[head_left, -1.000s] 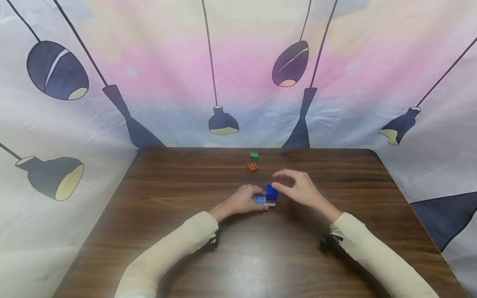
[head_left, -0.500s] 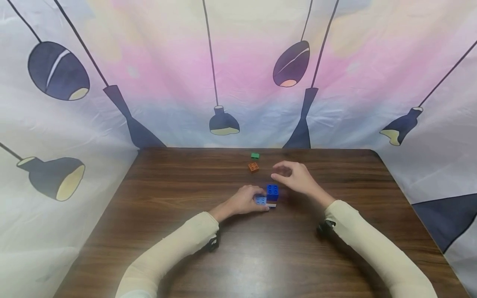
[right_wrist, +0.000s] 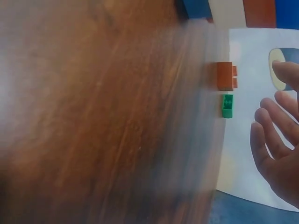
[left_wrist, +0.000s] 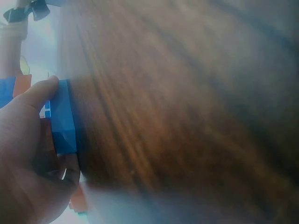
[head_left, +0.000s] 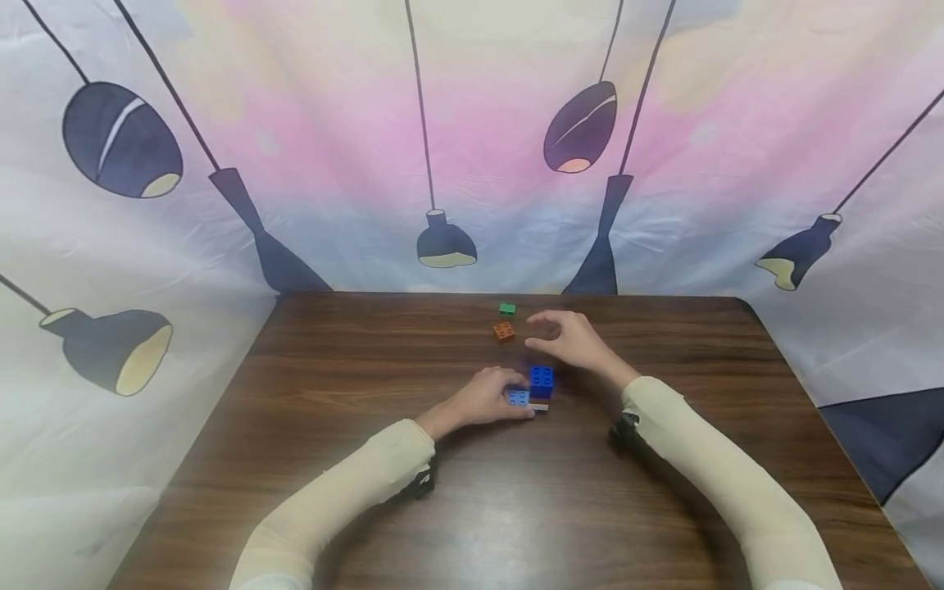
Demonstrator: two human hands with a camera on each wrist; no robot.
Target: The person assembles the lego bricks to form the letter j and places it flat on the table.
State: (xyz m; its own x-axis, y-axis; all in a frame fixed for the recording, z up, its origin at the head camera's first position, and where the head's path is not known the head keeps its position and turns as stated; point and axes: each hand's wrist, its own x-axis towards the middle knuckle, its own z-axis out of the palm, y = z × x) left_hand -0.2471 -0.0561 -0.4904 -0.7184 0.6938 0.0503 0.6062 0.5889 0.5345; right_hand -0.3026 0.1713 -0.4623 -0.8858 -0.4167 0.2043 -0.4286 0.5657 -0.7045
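My left hand (head_left: 483, 396) pinches the blue bottom brick (left_wrist: 63, 119) of a small stack of toy building bricks, thumb on one side and fingers on the other. Light blue studs (head_left: 519, 397) show between thumb and fingers. Beside them the stack rises through a white brick (right_wrist: 227, 13) and an orange one (right_wrist: 259, 13) to a dark blue brick (head_left: 542, 381) on top. My right hand (head_left: 575, 338) hovers beyond the stack, fingers loosely curved, thumb apart, holding nothing. Just left of its fingertips lies a loose orange brick (head_left: 504, 331), studs up.
A small green brick (head_left: 507, 309) lies behind the orange one, near the far edge of the brown wooden table (head_left: 354, 344). A cloth backdrop (head_left: 354, 164) printed with hanging lamps rises behind the table and along its sides.
My right hand has left the top dark blue brick and moved away and left, toward the loose orange brick. The left hand keeps its hold on the stack.
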